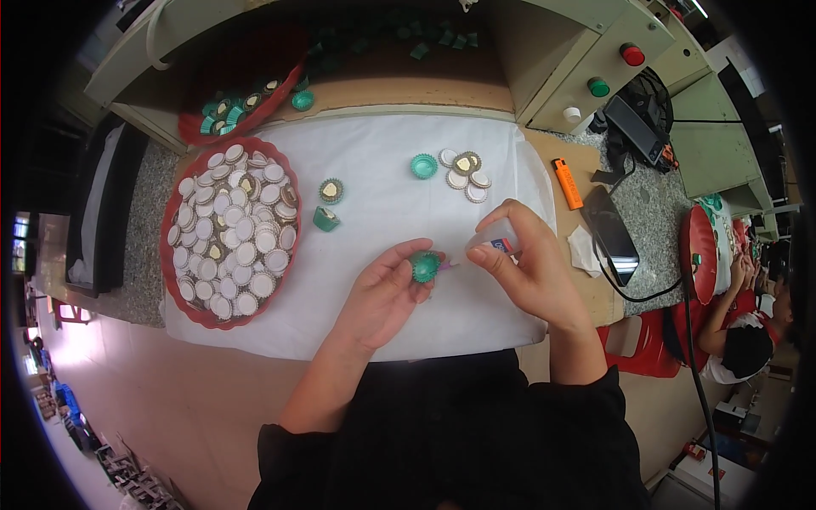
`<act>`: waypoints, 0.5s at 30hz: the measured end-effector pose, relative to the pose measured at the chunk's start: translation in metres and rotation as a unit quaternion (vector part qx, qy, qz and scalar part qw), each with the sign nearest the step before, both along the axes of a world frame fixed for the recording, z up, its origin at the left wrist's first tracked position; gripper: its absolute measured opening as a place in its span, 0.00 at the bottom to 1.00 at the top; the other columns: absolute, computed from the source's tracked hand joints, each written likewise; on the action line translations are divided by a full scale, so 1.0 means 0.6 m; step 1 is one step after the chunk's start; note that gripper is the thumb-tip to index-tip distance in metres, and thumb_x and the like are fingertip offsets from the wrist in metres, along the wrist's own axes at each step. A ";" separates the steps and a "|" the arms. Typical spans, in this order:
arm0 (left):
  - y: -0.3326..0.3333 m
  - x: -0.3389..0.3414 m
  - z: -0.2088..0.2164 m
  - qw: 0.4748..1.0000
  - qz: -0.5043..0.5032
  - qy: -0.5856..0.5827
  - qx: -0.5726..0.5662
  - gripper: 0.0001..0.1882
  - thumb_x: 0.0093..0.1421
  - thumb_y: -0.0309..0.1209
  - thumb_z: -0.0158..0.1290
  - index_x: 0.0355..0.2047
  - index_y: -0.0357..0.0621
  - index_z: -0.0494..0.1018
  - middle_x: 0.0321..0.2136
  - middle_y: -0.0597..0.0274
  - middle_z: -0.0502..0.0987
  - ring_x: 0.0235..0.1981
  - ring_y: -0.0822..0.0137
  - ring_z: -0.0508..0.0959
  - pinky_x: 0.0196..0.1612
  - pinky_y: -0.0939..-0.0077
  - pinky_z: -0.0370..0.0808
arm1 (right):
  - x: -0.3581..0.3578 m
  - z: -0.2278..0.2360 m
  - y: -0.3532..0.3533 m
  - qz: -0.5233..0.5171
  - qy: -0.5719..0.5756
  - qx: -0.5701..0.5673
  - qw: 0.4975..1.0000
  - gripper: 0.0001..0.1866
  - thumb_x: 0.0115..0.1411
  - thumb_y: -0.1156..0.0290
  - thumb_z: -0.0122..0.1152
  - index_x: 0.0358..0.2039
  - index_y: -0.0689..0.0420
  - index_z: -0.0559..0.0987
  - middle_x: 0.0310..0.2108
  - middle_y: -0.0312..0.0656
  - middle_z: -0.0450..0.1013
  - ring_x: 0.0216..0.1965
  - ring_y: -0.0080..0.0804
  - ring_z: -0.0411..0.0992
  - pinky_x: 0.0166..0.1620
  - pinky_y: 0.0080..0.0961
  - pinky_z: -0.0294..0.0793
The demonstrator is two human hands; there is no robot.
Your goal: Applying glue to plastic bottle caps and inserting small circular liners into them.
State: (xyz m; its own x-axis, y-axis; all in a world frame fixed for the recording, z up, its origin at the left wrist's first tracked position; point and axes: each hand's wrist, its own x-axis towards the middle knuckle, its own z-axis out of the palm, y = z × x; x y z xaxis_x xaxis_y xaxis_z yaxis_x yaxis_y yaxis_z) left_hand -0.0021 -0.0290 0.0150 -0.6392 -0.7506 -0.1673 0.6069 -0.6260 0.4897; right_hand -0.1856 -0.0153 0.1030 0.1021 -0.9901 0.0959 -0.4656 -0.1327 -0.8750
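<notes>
In my left hand (391, 285) is a small green fluted cup (424, 267), pinched between thumb and fingers. My right hand (535, 268) grips a small translucent squeeze bottle (497, 235) with a blue label. Its pinkish nozzle (449, 265) points left and sits close against the cup; I cannot tell if they touch. Beyond my hands stands another green cup (423, 166), beside a cluster of white crimped discs (477, 194), one of them turned gold side up. Farther left, a crimped piece with a gold centre (331, 190) lies near a tipped green cup (325, 218).
A red scalloped tray (169, 255) heaped with white discs takes up the left side. Behind it, a red bowl (189, 127) holds green cups. An orange lighter (567, 184), a phone (614, 234) and a black cable lie at right. A person sits farther right.
</notes>
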 end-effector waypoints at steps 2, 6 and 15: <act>0.000 0.000 0.000 1.000 -0.002 0.002 -0.004 0.17 0.59 0.30 0.40 0.47 0.35 0.60 0.40 0.54 0.67 0.31 0.70 0.63 0.34 0.79 0.62 | 0.001 0.003 0.000 0.014 0.022 -0.036 0.999 0.11 0.50 0.70 0.56 0.30 0.61 0.67 0.26 0.46 0.65 0.26 0.34 0.67 0.28 0.22 0.67; -0.001 0.004 0.000 1.000 0.007 0.014 0.005 0.16 0.58 0.29 0.41 0.46 0.37 0.60 0.41 0.53 0.67 0.35 0.68 0.65 0.37 0.78 0.63 | 0.007 0.013 0.003 0.005 0.028 -0.027 0.999 0.11 0.50 0.70 0.56 0.31 0.61 0.67 0.26 0.41 0.64 0.27 0.27 0.66 0.29 0.20 0.65; -0.003 0.004 -0.012 0.996 0.011 0.076 0.053 0.15 0.58 0.31 0.41 0.45 0.40 0.60 0.44 0.47 0.65 0.40 0.61 0.69 0.41 0.74 0.66 | 0.021 -0.055 0.049 -0.146 -0.272 -0.027 0.951 0.13 0.52 0.70 0.55 0.34 0.61 0.63 0.28 0.36 0.62 0.27 0.19 0.62 0.30 0.13 0.64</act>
State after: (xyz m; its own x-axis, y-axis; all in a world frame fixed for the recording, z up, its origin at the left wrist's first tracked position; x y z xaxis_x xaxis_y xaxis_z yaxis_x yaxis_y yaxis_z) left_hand 0.0005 -0.0308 0.0076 -0.6470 -0.7478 -0.1488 0.6831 -0.6552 0.3225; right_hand -0.1728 0.0142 0.0698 -0.2552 -0.9609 0.1073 0.0305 -0.1189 -0.9924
